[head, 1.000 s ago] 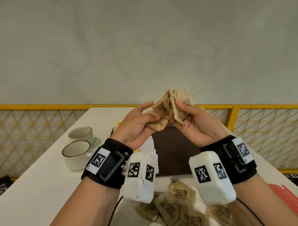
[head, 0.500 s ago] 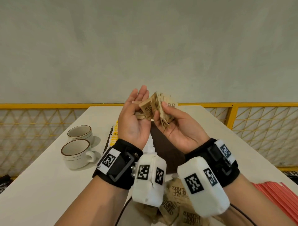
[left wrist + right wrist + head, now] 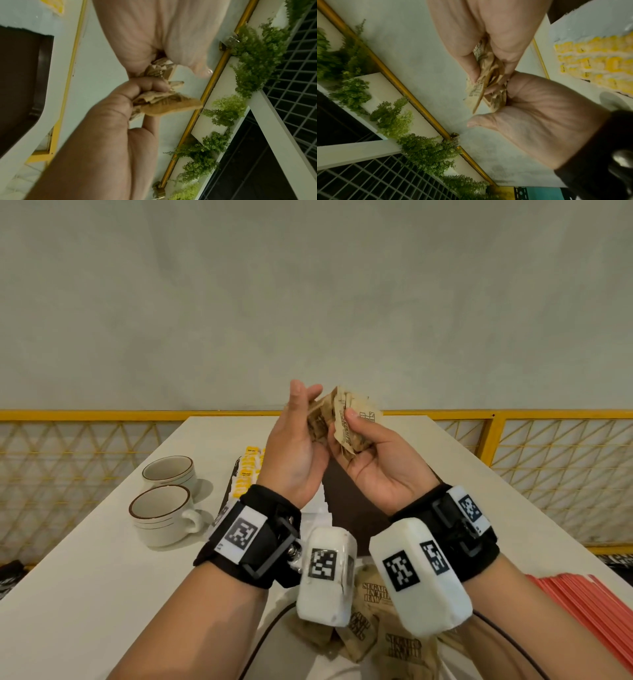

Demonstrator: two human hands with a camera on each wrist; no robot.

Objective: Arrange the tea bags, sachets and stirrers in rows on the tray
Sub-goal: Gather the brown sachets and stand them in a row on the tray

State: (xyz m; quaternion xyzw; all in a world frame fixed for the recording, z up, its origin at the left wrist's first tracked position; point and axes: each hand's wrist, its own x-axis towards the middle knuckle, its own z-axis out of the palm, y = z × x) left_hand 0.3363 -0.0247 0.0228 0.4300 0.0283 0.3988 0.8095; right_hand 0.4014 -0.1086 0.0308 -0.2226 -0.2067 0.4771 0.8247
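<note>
Both hands raised above desk (image 3: 102, 594), together on bundle of brown sachets (image 3: 342, 419). Right hand (image 3: 380, 470) clamps stack; left hand (image 3: 294, 460) seemingly squares edges, likely before laying row on tray (image 3: 346, 494).

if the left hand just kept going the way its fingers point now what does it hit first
Probably nothing on the table: the left hand points up and away, above the table, toward the pale wall. The brown sugar sachets lie beside its fingers, held with the right hand. Depth is unclear.
</note>
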